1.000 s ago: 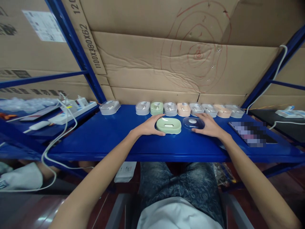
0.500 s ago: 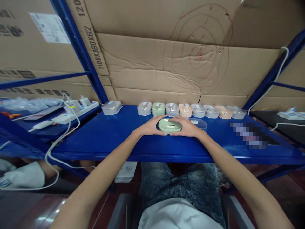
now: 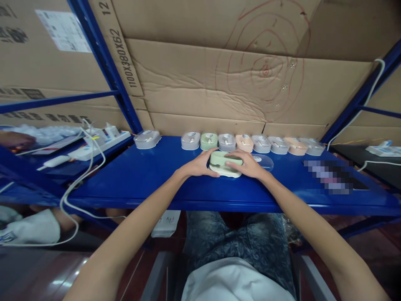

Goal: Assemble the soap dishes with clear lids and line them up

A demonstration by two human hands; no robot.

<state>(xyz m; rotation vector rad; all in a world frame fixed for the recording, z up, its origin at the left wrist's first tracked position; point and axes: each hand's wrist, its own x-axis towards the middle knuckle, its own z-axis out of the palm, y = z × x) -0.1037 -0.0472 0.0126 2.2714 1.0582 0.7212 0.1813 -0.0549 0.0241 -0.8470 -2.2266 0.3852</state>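
Observation:
A pale green case (image 3: pixel 221 161) with a white underside sits on the blue shelf (image 3: pixel 150 179), tilted up slightly. My left hand (image 3: pixel 197 166) grips its left end. My right hand (image 3: pixel 246 164) lies over its top and right end. Just to the right of it a clear lid (image 3: pixel 265 162) lies flat on the shelf, untouched. Behind the hands a row of several small lidded cases (image 3: pixel 250 143) in grey, green and peach lines the back of the shelf.
One more grey case (image 3: pixel 147 139) stands apart at the back left. A white power strip (image 3: pixel 100 144) with cables lies on the left shelf. A flat dark item (image 3: pixel 332 177) lies at the right. Cardboard (image 3: pixel 219 79) walls the back. Blue uprights (image 3: pixel 103 62) frame the shelf.
My right hand left the clear lid and came left onto the green case. Both hands now hold the case, which has tipped up from the shelf, showing its white underside.

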